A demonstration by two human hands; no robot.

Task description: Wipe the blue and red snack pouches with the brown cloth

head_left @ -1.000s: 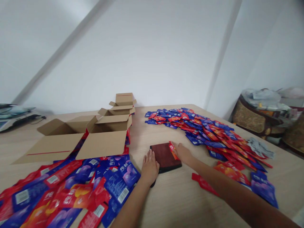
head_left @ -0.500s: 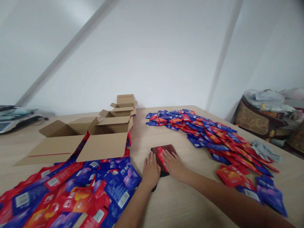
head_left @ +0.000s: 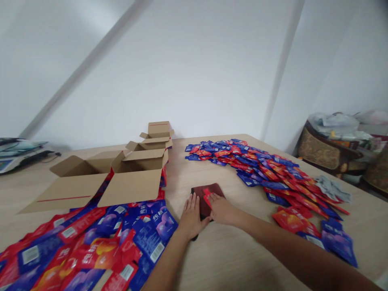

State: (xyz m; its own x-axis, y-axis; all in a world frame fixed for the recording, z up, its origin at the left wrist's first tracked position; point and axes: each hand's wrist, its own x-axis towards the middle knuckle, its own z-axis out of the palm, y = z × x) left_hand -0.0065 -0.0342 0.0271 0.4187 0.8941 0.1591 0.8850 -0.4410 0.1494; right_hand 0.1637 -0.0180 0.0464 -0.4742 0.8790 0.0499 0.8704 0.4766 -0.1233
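Note:
My left hand lies flat, its fingers stretched out and its thumb spread toward the right hand. It rests on the left part of a small dark red-brown pad with a black edge. My right hand is over the pad's right part, fingers bent and pressed together on a narrow red packet. Only the packet's upper end shows past the fingertips; the rest is hidden under the hand. Left of my left hand, a heap of red and blue printed pouches covers the near table.
Open cardboard boxes stand in a row at the left, flaps spread. A long pile of red and blue pouches curves along the right, with a grey cloth at its end. A scale-like device sits far left; a patterned armchair stands beyond the table.
My right hand has shifted slightly left, its flat fingers now bent over the red packet, covering more of it. My left thumb has spread toward the right hand. The view has turned slightly.

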